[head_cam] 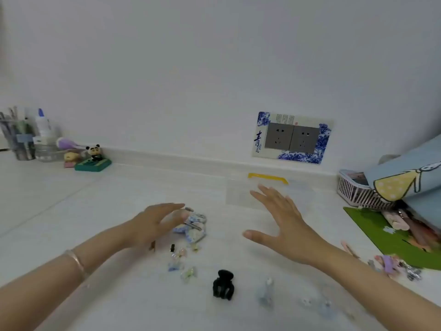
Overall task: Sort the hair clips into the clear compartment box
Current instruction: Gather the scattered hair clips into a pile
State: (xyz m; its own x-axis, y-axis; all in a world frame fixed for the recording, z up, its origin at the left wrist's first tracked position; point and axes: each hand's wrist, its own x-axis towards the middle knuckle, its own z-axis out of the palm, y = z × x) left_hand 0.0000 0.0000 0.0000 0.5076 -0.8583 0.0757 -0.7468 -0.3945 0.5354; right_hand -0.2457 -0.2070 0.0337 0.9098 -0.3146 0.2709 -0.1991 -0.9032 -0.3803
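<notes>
Left hand (pixel 152 225): grip half-curled, fingertips on or just above the blue-and-white floral fabric bow clip (pixel 191 226); whether it is actually pinched I cannot tell, since the thumb side is blurred. Right hand (pixel 284 230): grip open, fingers spread flat, holding nothing, hovering between the bow and the clear plastic compartment box with a yellow latch (pixel 267 193).

Handling, judged: the bow is soft and light, and its cloth will crush and slide. Best taken by the metal clip bar (pixel 194 226) that shows across its middle. The black plastic claw clip (pixel 223 285), near the front of the desk (pixel 95 211), looks stiff and sprung; take it by the two rear levers or across the body. The small translucent pastel clips (pixel 182 261) below the bow look light, slick and easy to flick away; pinch one at a time.

Count, visible now:
- floral bow: one
- black claw: one
- tiny black clip (pixel 172 247): one
- small pastel clips near the bow: about four or five, blurred
- pale blue clips (pixel 266 291) at front right: roughly three, faint
- mixed pink and purple clips (pixel 391 265) at the edge of the green mat (pixel 372 225): a heap, not countable

The box lies flat behind the right hand, near the wall; whether it is open, and whether any compartment is filled, cannot be made out. Sorting appears barely begun.
</notes>
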